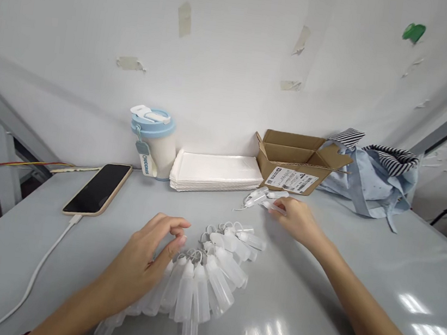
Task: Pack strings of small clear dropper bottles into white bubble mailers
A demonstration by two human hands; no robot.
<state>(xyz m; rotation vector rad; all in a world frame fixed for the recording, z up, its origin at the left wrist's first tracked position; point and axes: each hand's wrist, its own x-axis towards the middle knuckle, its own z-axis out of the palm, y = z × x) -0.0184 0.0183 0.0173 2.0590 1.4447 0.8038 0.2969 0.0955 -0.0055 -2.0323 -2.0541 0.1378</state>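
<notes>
A fan of several small clear plastic squeeze bottles (186,292) with capped tops and looped strings or straps lies on the table, their tops pointing inward along a curve. My left hand (141,261) is over the left part of this fan, its thumb and fingers apart with nothing between them. Farther back, a smaller group of the same bottles (256,196) lies in front of the cardboard box. There my right hand (293,218) has its fingertips closed on one small plastic bottle (271,207), which partly hides behind them.
Along the wall stand a blue-lidded cup (154,147), a stack of flat white trays or sheets (217,172), an open cardboard box (289,170) and a light blue fabric bag (370,181). A phone (97,189) with a white cable (39,269) lies at left on the grey table (311,311).
</notes>
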